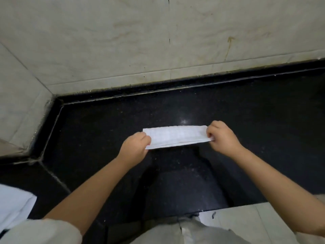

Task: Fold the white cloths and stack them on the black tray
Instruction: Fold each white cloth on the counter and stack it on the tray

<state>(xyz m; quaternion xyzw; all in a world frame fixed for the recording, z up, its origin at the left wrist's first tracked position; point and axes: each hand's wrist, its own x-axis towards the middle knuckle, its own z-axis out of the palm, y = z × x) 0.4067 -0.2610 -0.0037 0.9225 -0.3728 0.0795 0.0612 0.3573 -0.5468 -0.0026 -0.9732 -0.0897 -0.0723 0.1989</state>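
The fingers of the left hand were curled tight, pinching the near-left corner of a long, narrow white cloth strip already folded lengthwise. The fingers of the right hand were likewise bunched, nipping the strip's right end between thumb and fingertips. Between the two grips the cloth ran flat and fairly taut, lying on or just above the glossy black speckled stone counter; whether it touched the surface could not be told.

Further out, bare forearms led back to pale short sleeves at the near edge. Another piece of white fabric lay at the near left, partly cut off by the frame. A cream tiled wall rose beyond the counter's far edge. No black tray could be made out as separate from the dark counter.

From here the likely trouble lay in the next fold. The layers at the right end looked slightly splayed, so bringing one end across to the other might let them slide apart and leave a ragged edge. Uneven tension between the hands could also skew the strip, giving a lopsided square that would stack poorly.
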